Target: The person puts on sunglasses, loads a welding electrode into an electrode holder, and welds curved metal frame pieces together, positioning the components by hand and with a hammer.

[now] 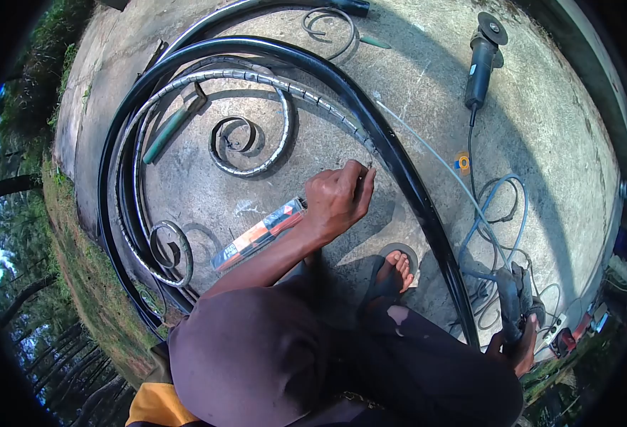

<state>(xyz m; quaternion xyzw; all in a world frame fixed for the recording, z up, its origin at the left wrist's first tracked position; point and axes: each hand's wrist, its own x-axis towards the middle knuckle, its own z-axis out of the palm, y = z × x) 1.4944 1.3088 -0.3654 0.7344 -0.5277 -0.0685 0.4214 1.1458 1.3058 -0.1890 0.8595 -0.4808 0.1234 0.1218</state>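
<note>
My left hand (338, 196) is closed, thumb and fingers pressed together beside the end of a notched metal strip (313, 98). Whatever it pinches, if anything, is too small to make out. That strip runs along the inside of a bent black tube (416, 188). At the lower right, my right hand (521, 352) grips a dark, wrapped electrode holder (511, 302). A long pale welding rod (434, 153) extends from the holder toward the tube, its tip just beyond the tube's outer side. Under my left forearm lies a box of welding rods (260, 235).
An angle grinder (481, 64) lies at the upper right, its cord running down to tangled cables (498, 213). A hammer with a green handle (174, 124) and a coiled metal strip (253, 171) rest inside the tube's curve. An orange tape roll (462, 163) lies right of the tube.
</note>
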